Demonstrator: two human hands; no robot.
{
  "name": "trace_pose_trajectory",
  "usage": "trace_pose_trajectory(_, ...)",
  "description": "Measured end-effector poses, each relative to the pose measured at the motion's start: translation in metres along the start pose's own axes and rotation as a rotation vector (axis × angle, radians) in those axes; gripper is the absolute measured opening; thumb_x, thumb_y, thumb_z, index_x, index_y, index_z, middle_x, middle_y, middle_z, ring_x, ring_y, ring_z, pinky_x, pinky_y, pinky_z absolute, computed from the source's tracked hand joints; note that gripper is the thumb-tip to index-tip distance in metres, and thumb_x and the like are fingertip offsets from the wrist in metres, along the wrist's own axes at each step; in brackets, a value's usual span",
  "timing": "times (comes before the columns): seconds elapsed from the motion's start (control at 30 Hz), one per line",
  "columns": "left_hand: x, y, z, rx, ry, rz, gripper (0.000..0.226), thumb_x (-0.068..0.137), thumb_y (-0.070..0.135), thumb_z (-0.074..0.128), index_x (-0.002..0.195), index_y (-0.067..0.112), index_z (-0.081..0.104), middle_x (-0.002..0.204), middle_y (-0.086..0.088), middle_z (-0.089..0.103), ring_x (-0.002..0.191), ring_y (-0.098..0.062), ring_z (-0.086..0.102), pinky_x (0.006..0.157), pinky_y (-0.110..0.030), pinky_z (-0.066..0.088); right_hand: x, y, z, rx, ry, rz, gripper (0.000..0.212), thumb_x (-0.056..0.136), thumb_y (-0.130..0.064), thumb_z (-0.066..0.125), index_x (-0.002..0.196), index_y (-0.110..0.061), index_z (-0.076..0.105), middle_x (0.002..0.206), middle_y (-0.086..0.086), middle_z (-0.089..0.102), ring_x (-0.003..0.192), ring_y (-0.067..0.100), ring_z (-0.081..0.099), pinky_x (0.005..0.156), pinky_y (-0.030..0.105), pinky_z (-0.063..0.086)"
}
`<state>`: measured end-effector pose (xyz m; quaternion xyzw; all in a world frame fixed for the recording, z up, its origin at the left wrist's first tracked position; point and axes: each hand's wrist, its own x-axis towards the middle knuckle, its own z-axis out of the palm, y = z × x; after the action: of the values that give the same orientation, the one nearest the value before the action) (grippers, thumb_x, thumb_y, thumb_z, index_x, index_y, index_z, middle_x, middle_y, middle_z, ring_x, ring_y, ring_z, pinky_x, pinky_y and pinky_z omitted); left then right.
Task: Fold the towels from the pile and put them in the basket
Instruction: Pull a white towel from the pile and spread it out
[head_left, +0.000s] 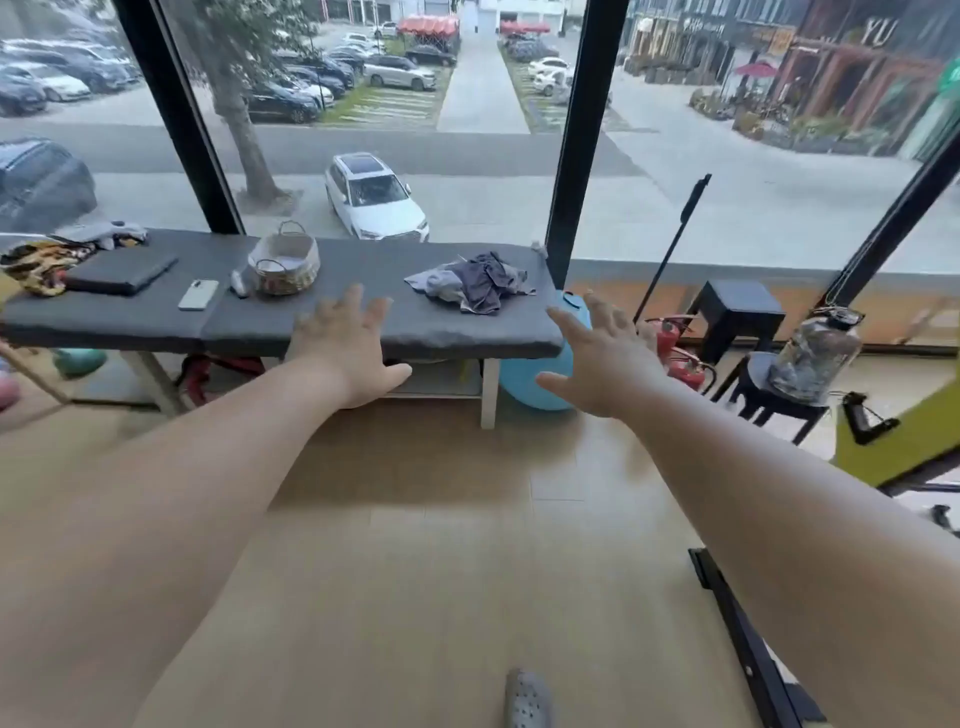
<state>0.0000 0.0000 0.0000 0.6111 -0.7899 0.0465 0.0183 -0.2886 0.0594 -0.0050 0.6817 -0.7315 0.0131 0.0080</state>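
On the bench (363, 312), crumpled towel pile (475, 283)

crumpled grey towels (475, 283), empty woven basket (284, 266)

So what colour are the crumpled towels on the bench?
Dark navy and light grey crumpled towels, clearest in the head view.

bench (363, 317) — basket (284, 265) | towels (475, 283) | phone (198, 294) | laptop (122, 273)
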Motion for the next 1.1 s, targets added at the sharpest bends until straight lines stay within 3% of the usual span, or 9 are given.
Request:
trace_pose_trajectory(0.2,0.113,0.019,0.033,-0.087,-0.003,-0.082,0.078,0.083,0.063,0.061,0.146,0.027,0.034,0.163,-0.01,0.012,0.143,-0.035,0.025,0.112,-0.05,0.03,0.131,0.039,0.029,0.045,-0.085,-0.034,0.081,0.089,-0.071,0.048,0.156,-0.044,0.01,0.167,0.006,0.004,0.149,0.035,0.016,0.116,0.058,0.022)
trace_pose_trajectory(0.47,0.256,0.015,0.088,-0.102,-0.108,-0.124,0.072,0.08,0.065,0.062,0.139,0.028,0.044,0.161,-0.008,0.015,0.139,-0.036,0.029,0.11,-0.05,0.036,0.292,0.061,0.073,0.068,-0.19,-0.047,0.08,0.089,-0.071,0.048,0.155,-0.041,0.015,0.167,0.006,0.006,0.148,0.036,0.021,0.116,0.056,0.026)
trace_pose_trajectory(0.83,0.486,-0.04,0.182,-0.331,-0.3,-0.125,0.068,0.081,0.065,0.061,0.138,0.029,0.046,0.162,-0.003,0.015,0.144,-0.029,0.026,0.114,-0.047,0.032,0.507,0.044,0.135,0.124,-0.343,0.065,0.076,0.089,-0.07,0.049,0.154,-0.038,0.026,0.162,0.003,0.023,0.145,0.031,0.03,0.112,0.053,0.033)
trace_pose_trajectory(1.1,0.618,-0.06,0.22,-0.353,-0.431,-0.089,0.066,0.083,0.061,0.06,0.139,0.028,0.046,0.161,-0.001,0.017,0.144,-0.027,0.027,0.113,-0.045,0.033,0.617,0.043,0.181,0.163,-0.485,0.153,0.072,0.089,-0.067,0.052,0.151,-0.035,0.034,0.157,0.0,0.03,0.14,0.029,0.036,0.109,0.052,0.036)
